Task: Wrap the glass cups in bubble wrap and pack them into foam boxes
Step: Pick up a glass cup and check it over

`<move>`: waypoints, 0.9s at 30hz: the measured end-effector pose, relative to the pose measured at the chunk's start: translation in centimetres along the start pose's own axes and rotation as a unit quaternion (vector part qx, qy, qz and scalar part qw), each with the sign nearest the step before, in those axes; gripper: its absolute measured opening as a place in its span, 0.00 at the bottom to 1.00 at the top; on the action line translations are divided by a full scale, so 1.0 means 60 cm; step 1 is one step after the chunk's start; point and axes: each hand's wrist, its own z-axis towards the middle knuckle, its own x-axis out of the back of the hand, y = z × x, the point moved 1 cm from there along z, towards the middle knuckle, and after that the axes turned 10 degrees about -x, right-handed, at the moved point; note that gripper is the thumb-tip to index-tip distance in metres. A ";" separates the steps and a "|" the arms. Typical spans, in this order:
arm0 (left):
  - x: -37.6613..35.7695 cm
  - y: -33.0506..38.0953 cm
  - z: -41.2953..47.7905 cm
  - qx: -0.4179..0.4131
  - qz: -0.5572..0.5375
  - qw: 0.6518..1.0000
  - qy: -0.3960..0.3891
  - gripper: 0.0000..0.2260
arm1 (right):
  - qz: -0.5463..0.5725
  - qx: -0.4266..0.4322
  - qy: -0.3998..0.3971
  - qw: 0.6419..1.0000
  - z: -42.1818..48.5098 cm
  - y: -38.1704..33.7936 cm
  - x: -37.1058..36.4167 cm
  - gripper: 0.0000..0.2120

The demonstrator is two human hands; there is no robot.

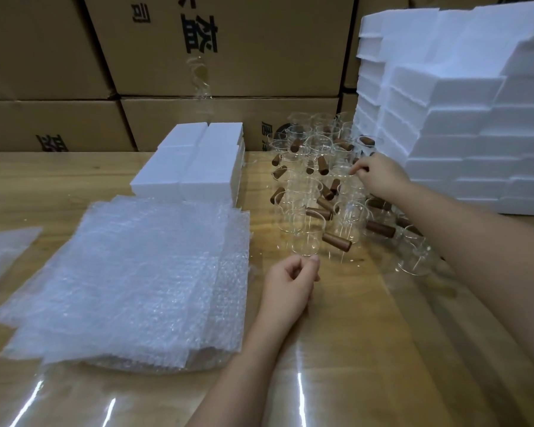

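Glass cups (319, 147) with wooden handles clustered on wooden table (352, 349), right hand (379, 177) among them, fingers bent, grip cannot be told, left hand (289, 285) loosely curled, empty, beside nearest cup (304, 243), bubble wrap stack (130, 282) left, foam boxes (198, 161) behind

Cannot tell whether the fingers (359, 167) of the right hand (379, 177) pinch a rim among the glass cups (321, 146), or whether the curled left hand (290, 285) touches the nearest cup (304, 245). Cut off at the right and top edges: the foam box stack (463, 118); at the left edge, a bubble wrap scrap (3, 251).
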 end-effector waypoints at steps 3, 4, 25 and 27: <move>0.000 -0.001 0.000 0.000 0.007 1.000 -0.001 0.16 | 0.028 -0.007 0.033 0.999 -0.018 0.008 0.005 0.13; 0.001 -0.001 0.000 0.000 0.011 1.000 -0.003 0.16 | 0.042 -0.005 0.040 0.998 -0.026 0.011 0.007 0.13; 0.001 0.003 0.004 0.073 -0.223 0.971 -0.051 0.31 | 0.553 0.001 0.029 0.833 -0.325 0.021 -0.042 0.11; 0.001 -0.002 0.005 0.066 -0.229 0.970 -0.047 0.28 | 0.573 -0.009 0.035 0.819 -0.327 0.019 -0.053 0.09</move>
